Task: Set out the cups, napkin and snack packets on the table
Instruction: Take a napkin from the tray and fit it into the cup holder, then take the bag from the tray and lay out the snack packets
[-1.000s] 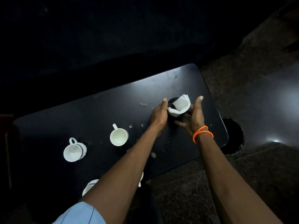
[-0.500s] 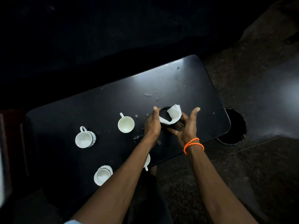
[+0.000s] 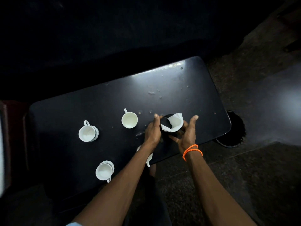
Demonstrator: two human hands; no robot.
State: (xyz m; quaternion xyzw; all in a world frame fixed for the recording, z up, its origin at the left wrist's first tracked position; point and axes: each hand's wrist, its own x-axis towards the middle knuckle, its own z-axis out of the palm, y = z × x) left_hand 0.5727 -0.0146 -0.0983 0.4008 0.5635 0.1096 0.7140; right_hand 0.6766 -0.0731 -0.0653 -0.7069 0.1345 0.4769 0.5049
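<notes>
A black holder (image 3: 164,130) with a white napkin (image 3: 175,123) tucked in it sits between my two hands over the right part of the dark table (image 3: 101,105). My left hand (image 3: 152,132) presses flat against its left side, fingers straight. From the right, my right hand (image 3: 187,134) cups it, thumb up and fingers curled beneath. White cups stand upright to the left: one close by (image 3: 129,119), one further left (image 3: 88,132), one near the front edge (image 3: 104,170). Another cup (image 3: 149,158) is mostly hidden under my left forearm. No snack packets are in view.
Crumbs and smears (image 3: 151,93) dot the far right of the tabletop. The table's dark round base (image 3: 234,132) shows on the floor past its right edge. A dark seat lies beyond the far edge. My right wrist carries an orange bead bracelet (image 3: 192,150).
Both hands have brought the holder with the napkin leftward and nearer to me, closer to the nearest cup. The camera view has shifted, showing more of the front cups.
</notes>
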